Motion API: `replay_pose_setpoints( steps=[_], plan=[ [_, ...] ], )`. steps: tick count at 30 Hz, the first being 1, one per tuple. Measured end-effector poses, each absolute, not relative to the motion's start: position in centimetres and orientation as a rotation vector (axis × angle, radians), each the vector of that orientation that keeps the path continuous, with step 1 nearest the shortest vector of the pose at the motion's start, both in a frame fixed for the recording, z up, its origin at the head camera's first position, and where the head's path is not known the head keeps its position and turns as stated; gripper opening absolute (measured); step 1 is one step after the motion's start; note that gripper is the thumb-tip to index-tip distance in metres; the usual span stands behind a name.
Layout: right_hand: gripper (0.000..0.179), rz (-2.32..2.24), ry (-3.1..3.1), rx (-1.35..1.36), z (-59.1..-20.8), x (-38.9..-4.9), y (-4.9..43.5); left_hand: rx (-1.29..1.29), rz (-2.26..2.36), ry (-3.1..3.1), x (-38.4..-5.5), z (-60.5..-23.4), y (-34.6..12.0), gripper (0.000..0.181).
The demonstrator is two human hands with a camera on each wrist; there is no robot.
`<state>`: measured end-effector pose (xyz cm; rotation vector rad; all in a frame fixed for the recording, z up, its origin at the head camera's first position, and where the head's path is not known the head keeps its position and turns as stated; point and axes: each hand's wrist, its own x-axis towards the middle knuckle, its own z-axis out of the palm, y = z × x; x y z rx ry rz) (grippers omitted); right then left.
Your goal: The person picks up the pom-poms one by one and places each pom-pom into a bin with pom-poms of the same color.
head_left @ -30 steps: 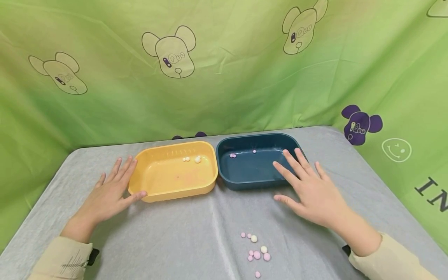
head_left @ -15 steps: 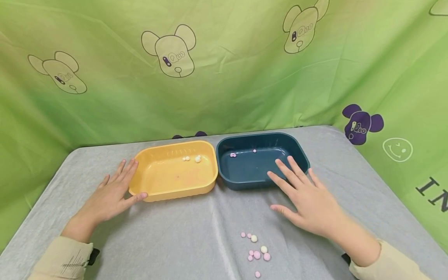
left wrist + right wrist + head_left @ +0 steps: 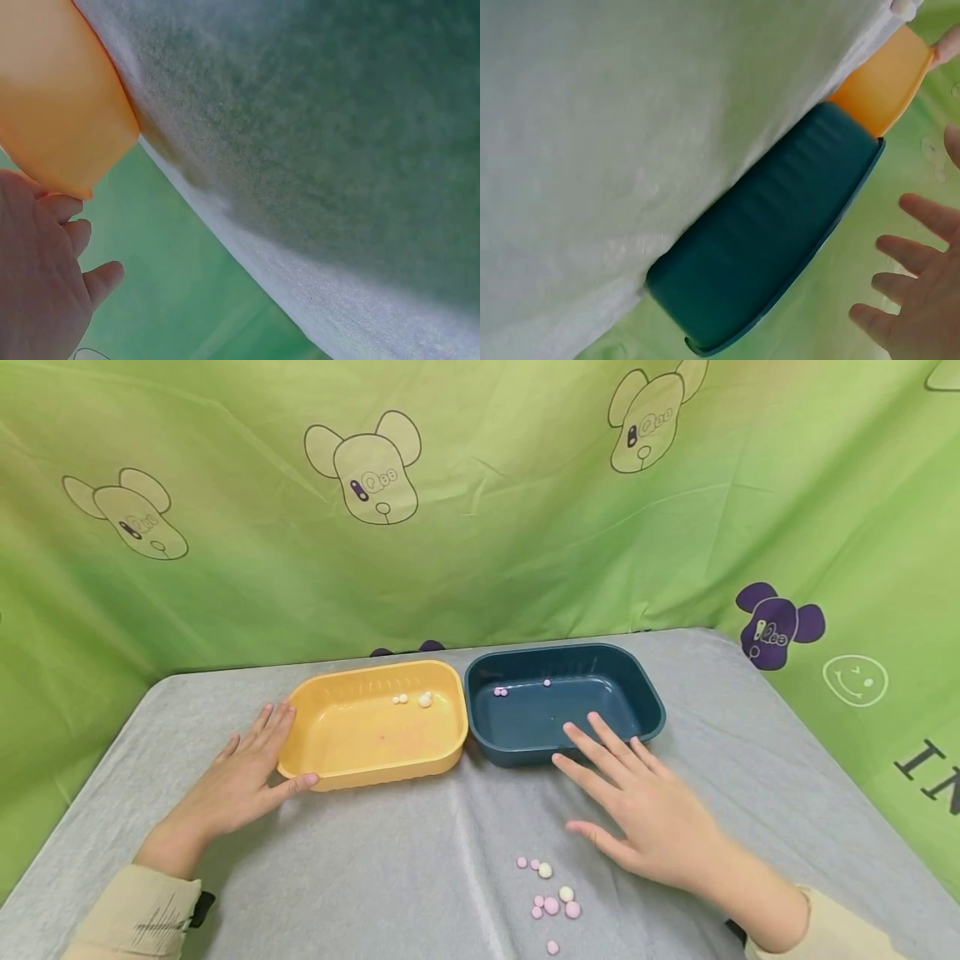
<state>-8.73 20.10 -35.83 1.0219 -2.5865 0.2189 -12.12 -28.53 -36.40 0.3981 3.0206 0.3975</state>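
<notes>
Two trays: we see the yellow tray (image 3: 352, 739) on the left and the dark blue tray (image 3: 517, 722) on the right, end to end at the far side of the table.
Left hand (image 3: 237, 782): its fingers lie straight along the left end of the yellow tray, the tips touching it, the thumb at the near left corner.
Right hand (image 3: 648, 814): we see its fingers straight and spread, above the near right part of the blue tray; in the right wrist view they are apart from it.
White balls (image 3: 425, 701): a few sit in the far right part of the yellow tray, some too small for us to count surely.
Pink balls (image 3: 503, 692): three lie toward the far side of the blue tray, two together on the left, one farther right.
Loose balls (image 3: 551, 906): we count seven pink and two white on the near part of the grey cloth (image 3: 360, 877), left of the right wrist.
Sleeves (image 3: 135, 914): both are cream.
Backdrop (image 3: 517, 543): green fabric printed with cartoon heads (image 3: 378, 481) hangs beyond the table.
</notes>
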Motion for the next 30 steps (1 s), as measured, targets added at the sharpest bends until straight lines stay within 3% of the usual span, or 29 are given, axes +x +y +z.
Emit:
replay_pose_setpoints(
  steps=[24, 30],
  plan=[
    [0.05, 0.334, -2.511, 1.244, -36.5, -7.5, 18.4, 0.402, 0.404, 3.003, -12.2, -35.9, -28.6, 0.102],
    [0.037, 0.36, -2.548, 1.279, -36.6, -7.6, 18.2, 0.409, 0.405, 3.009, -12.1, -36.0, -28.6, 0.1]
  ],
)
